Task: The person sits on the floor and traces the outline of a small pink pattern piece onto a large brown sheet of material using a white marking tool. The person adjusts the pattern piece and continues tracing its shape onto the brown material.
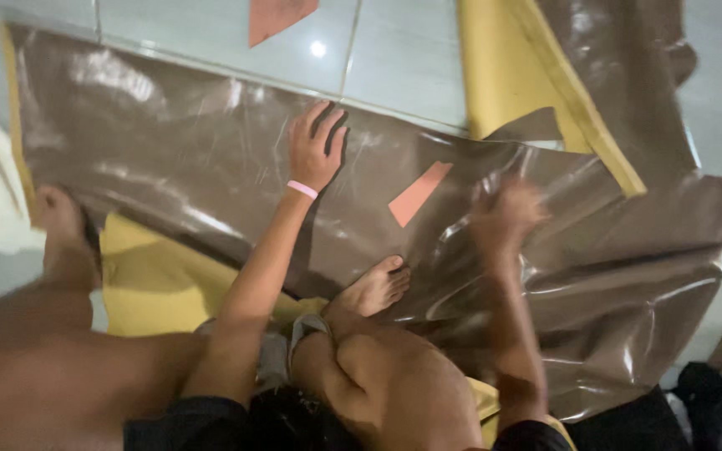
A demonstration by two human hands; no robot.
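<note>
Head view: left hand (315, 150) lies flat with fingers (321, 121) spread and released, palm pressed on the glossy brown sheet (169, 159) near its far edge. A pink band (302, 190) circles that wrist. Right hand (507, 213) is blurred; it sits at a raised, crumpled fold of the same sheet, and whether the fingers grasp the fold cannot be told. Between the two hands a salmon-coloured parallelogram patch (419, 194) lies flat on the sheet. The sheet is spread over a pale tiled floor (394, 58), with its yellow backing (503, 75) showing where it folds over at the upper right and near the knees. A bare foot (375, 288) rests on the sheet just below the patch. A second salmon piece (277, 17) lies on the tiles beyond the sheet's far edge.
</note>
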